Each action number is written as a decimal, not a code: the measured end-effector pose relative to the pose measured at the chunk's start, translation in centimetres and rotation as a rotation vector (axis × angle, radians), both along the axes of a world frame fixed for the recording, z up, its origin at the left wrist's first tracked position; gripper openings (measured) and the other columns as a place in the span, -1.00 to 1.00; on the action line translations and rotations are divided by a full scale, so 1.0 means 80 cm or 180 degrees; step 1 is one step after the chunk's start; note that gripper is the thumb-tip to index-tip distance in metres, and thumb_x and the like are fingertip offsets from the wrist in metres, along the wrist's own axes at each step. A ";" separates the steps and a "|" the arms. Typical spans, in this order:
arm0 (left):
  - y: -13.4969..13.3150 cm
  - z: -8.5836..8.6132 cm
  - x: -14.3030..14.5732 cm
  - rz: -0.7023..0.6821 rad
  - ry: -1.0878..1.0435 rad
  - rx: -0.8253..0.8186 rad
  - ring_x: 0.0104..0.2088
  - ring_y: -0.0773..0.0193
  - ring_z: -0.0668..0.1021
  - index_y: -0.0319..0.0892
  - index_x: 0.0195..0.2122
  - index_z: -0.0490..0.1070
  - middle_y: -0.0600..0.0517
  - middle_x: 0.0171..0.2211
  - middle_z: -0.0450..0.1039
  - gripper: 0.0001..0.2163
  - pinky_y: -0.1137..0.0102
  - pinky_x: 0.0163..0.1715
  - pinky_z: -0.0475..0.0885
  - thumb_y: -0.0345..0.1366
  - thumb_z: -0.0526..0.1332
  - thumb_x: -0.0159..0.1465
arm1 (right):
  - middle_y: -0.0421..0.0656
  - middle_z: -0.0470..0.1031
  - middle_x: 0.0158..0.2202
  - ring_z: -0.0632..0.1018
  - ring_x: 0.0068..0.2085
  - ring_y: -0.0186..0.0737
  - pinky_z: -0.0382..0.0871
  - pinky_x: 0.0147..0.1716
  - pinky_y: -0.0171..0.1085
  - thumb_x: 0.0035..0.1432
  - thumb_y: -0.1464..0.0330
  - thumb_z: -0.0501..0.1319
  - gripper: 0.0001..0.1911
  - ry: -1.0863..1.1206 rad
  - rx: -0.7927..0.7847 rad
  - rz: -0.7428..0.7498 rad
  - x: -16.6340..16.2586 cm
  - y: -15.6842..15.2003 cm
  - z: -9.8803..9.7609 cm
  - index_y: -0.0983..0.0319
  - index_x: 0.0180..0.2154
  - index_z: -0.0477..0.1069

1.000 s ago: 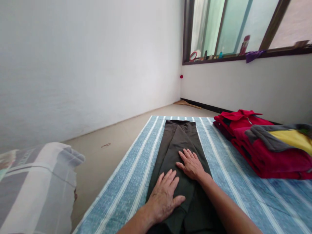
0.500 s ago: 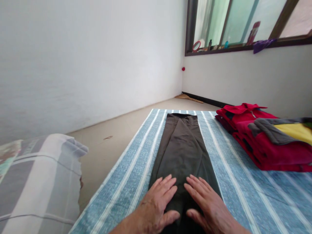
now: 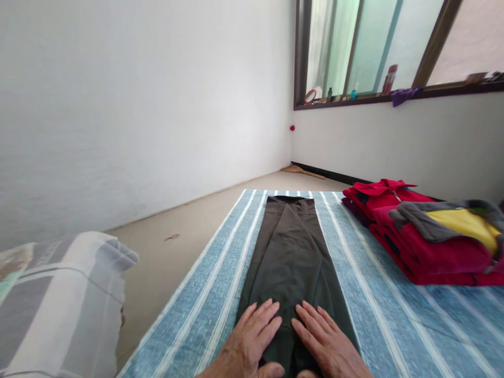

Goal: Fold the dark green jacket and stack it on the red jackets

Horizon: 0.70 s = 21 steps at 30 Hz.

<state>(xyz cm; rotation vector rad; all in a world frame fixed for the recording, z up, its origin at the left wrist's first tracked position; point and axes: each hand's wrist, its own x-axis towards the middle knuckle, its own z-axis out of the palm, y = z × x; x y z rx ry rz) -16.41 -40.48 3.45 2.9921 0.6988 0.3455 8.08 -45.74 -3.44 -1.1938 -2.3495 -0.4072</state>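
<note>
A pair of dark grey trousers [image 3: 291,252] lies lengthwise on a blue-and-white striped bedsheet [image 3: 212,294], folded into a long narrow shape with the waistband at the far end. My left hand [image 3: 254,336] rests palm down on the near left part of the trousers, fingers stretched out. Beside it, my right hand [image 3: 325,336] lies flat on the near right part, its fingers extended too. A narrow strip of dark cloth shows between the two hands. The near end of the trousers runs out of the bottom of the view.
To the right sits a stack of folded red clothes [image 3: 425,236] with a grey-and-yellow garment [image 3: 452,220] on top. A grey-and-white striped bundle [image 3: 66,304] stands at the left. Small items, including a round mirror [image 3: 311,96], line the windowsill [image 3: 362,100].
The view has tilted up slightly, so everything appears lower. Both hands stay flat on the trousers, which keep the same shape.
</note>
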 end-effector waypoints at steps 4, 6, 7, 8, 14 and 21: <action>-0.001 0.001 -0.009 -0.0057 -0.0033 0.0206 0.23 0.05 0.21 -0.19 0.23 0.11 -0.14 0.22 0.17 -0.43 0.11 0.16 0.21 -0.02 0.11 0.27 | -0.06 0.39 0.09 0.42 0.09 -0.12 0.40 -0.05 -0.23 0.16 -0.05 0.08 -0.34 -0.0076 0.0215 0.0110 0.005 -0.003 0.021 0.23 0.14 0.25; -0.001 0.005 -0.018 -0.0106 -0.0102 0.0239 0.22 0.08 0.23 -0.17 0.22 0.12 -0.11 0.21 0.20 -0.45 0.13 0.16 0.22 -0.06 0.14 0.27 | -0.05 0.42 0.06 0.46 0.05 -0.15 0.42 -0.08 -0.27 0.20 0.03 0.08 -0.40 -0.0077 0.0311 0.0116 0.016 -0.010 0.031 0.26 0.14 0.25; 0.000 0.006 -0.024 -0.0124 -0.0140 0.0256 0.21 0.10 0.25 -0.15 0.22 0.13 -0.09 0.20 0.22 -0.48 0.16 0.16 0.22 -0.12 0.14 0.27 | -0.06 0.43 0.05 0.47 0.04 -0.16 0.43 -0.09 -0.28 0.24 0.11 0.08 -0.45 -0.0060 0.0369 0.0060 0.024 -0.015 0.034 0.27 0.16 0.22; 0.002 0.008 -0.031 -0.0125 -0.0158 0.0274 0.20 0.12 0.27 -0.13 0.22 0.13 -0.08 0.20 0.24 -0.51 0.18 0.16 0.24 -0.19 0.14 0.28 | -0.07 0.44 0.04 0.49 0.02 -0.18 0.44 -0.10 -0.29 0.27 0.20 0.06 -0.49 -0.0047 0.0431 -0.0023 0.034 -0.020 0.036 0.26 0.19 0.18; 0.020 0.006 -0.075 -0.0082 0.0050 0.0416 0.19 0.15 0.29 -0.08 0.27 0.05 -0.02 0.21 0.21 -0.41 0.23 0.12 0.31 -0.55 -0.01 0.20 | -0.09 0.45 0.03 0.52 -0.03 -0.15 0.50 -0.22 -0.30 0.32 0.29 -0.07 -0.47 -0.0332 0.0334 -0.0305 0.093 -0.055 0.036 0.19 0.28 -0.02; 0.026 0.010 -0.077 -0.0301 0.0255 0.0308 0.22 0.14 0.23 -0.07 0.29 -0.01 0.00 0.24 0.14 -0.38 0.20 0.15 0.26 -0.58 -0.02 0.19 | -0.13 0.47 0.01 0.54 -0.06 -0.17 0.50 -0.23 -0.32 0.31 0.15 -0.06 -0.45 -0.0531 0.0238 -0.0139 0.106 -0.069 0.021 0.10 0.28 -0.01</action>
